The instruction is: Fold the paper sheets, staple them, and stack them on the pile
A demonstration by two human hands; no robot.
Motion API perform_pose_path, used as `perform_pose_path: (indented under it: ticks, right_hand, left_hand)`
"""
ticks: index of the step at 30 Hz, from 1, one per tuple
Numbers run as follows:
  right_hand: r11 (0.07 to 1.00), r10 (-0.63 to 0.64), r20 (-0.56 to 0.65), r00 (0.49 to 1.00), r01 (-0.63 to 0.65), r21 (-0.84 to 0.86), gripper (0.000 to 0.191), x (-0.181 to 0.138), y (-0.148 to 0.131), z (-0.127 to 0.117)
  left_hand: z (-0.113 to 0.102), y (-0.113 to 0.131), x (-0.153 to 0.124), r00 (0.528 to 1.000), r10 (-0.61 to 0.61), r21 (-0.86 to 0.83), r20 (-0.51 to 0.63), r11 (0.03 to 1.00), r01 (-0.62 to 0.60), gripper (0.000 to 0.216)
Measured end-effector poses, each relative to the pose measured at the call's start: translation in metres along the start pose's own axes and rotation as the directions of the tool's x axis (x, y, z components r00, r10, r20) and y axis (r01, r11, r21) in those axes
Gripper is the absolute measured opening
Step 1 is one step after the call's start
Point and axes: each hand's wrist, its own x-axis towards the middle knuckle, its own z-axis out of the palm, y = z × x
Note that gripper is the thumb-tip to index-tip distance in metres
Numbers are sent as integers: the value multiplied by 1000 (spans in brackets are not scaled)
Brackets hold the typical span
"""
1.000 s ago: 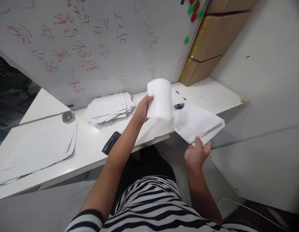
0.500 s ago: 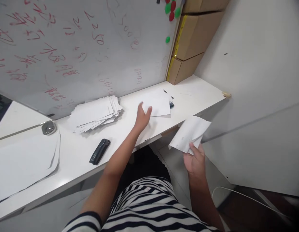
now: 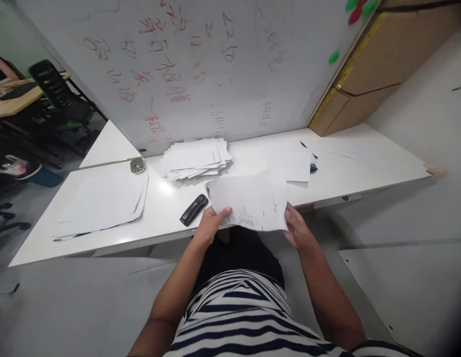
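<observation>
A printed sheet of paper [image 3: 248,203] is stretched between my two hands over the front edge of the white table [image 3: 170,198]. My left hand [image 3: 211,223] pinches its lower left corner, thumb on top. At the right edge my right hand [image 3: 296,225] grips the sheet too. Just left of the paper lies a black stapler [image 3: 193,209]. Behind it sits an untidy pile of papers [image 3: 196,156] against the whiteboard. Another white sheet [image 3: 299,166] lies to the right, with a dark object [image 3: 313,168] partly showing at its edge.
A larger stack of sheets [image 3: 103,198] lies on the left, beside a small grey device [image 3: 137,165]. The whiteboard [image 3: 245,89] with red writing stands behind the table. Cardboard boxes [image 3: 371,64] are piled at the right back. An office chair [image 3: 61,94] and a bin [image 3: 44,176] are at far left.
My left hand has come back from the sheet on the right of the table and now holds the paper with my right hand. The paper has moved left and spread flat. The view has swung left.
</observation>
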Motion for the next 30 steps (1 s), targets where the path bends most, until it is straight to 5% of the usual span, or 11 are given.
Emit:
perform_pose_path:
  ticks: [5, 9, 13, 17, 21, 26, 30]
  right_hand:
    - [927, -172, 128, 977, 205, -313, 54, 49, -24, 1]
    - [913, -230, -82, 970, 186, -363, 58, 73, -7, 11]
    - [924, -242, -284, 928, 130, -360, 51, 73, 22, 23]
    - [924, -260, -298, 918, 148, -352, 48, 66, 27, 32]
    - [911, -172, -317, 933, 28, -412, 50, 57, 31, 33]
    - [815, -173, -256, 951, -7, -580, 44, 30, 39, 25]
    - [797, -136, -257, 957, -48, -602, 48, 8, 47, 15]
  left_hand:
    - [-11, 18, 19, 940, 272, 298, -204, 932, -205, 41]
    - [-9, 4, 26, 910, 339, 313, -239, 914, -259, 34]
    - [-7, -18, 27, 914, 353, 334, -200, 901, -275, 29]
    - [-14, -16, 28, 902, 408, 452, -140, 837, -309, 27]
    - [-26, 2, 26, 908, 418, 651, 15, 685, -326, 25]
    - [-31, 26, -1, 923, 382, 690, 56, 653, -312, 29]
    - [-38, 30, -15, 844, 524, 813, 115, 438, -383, 35]
